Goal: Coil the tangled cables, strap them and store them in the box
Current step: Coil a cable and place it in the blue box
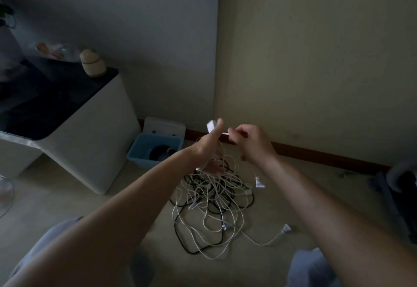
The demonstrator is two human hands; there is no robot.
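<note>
A tangle of white and black cables point(212, 205) lies on the floor in front of me. My left hand point(208, 144) is raised above it and holds a white plug block point(211, 126) with white cable strands hanging down from it. My right hand point(252, 143) pinches a white piece point(226, 133) next to the left hand. A blue box point(135, 154) stands open against the wall to the left, with a dark coiled cable point(161, 152) inside and its white lid point(164, 126) leaning behind it.
A white cabinet point(90, 142) with a dark top stands at left, bearing a beige jar point(92, 63). A white plug point(286, 228) lies on the floor at the tangle's right. Dark furniture point(401, 196) is at the right edge. My knees show at the bottom.
</note>
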